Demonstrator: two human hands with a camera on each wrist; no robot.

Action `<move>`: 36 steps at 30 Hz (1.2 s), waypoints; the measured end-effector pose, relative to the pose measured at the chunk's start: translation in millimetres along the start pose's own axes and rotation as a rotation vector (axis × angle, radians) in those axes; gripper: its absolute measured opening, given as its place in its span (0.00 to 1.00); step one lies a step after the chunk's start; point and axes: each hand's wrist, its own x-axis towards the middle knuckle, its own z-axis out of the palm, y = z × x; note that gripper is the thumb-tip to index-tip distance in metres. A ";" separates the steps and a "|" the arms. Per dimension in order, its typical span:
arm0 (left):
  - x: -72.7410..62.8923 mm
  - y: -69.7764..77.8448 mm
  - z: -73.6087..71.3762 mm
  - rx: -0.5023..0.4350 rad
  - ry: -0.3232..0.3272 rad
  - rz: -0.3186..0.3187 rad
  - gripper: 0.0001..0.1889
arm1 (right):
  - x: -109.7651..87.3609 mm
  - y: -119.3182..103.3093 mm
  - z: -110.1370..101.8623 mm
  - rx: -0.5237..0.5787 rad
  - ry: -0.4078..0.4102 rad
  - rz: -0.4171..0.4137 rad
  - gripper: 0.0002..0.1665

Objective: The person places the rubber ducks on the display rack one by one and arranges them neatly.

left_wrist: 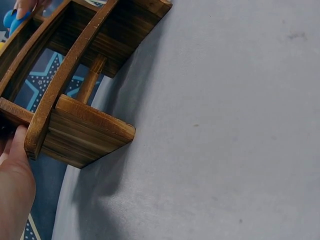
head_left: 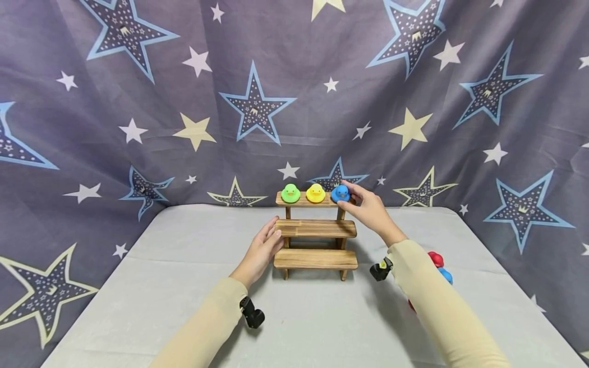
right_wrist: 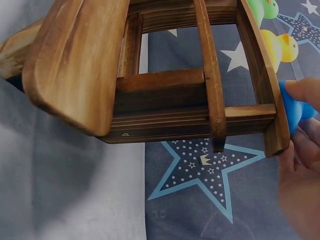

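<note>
A three-tiered wooden display stand [head_left: 315, 259] stands on the table, its steps rising toward the back. On its top tier a green rubber duck [head_left: 290, 194], a yellow rubber duck [head_left: 315, 193] and a blue rubber duck [head_left: 340, 193] sit in a row. My right hand [head_left: 371, 210] pinches the blue duck at the tier's right end, thumb in front, as the right wrist view also shows. With my left hand [head_left: 258, 251] I hold the left end of the middle tier; part of its fingers is hidden behind the wood. The middle and bottom tiers are bare.
To the right, partly covered by my right sleeve [head_left: 437, 306], lie a red rubber toy [head_left: 435, 258] and a blue one [head_left: 446, 275]. A star-patterned curtain [head_left: 313, 138] hangs behind the pale-covered table [head_left: 184, 266], close to the stand's back.
</note>
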 end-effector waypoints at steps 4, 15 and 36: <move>-0.7 0.5 0.8 0.001 0.001 0.001 0.30 | -1.9 -0.7 -0.6 0.010 -0.009 0.007 0.42; -0.6 -0.1 0.3 0.002 0.006 -0.003 0.30 | -16.3 1.9 -8.3 -0.028 -0.006 -0.088 0.42; 0.0 -0.5 -0.5 0.003 0.007 -0.007 0.30 | -71.4 3.1 -45.6 -0.130 -0.160 -0.200 0.43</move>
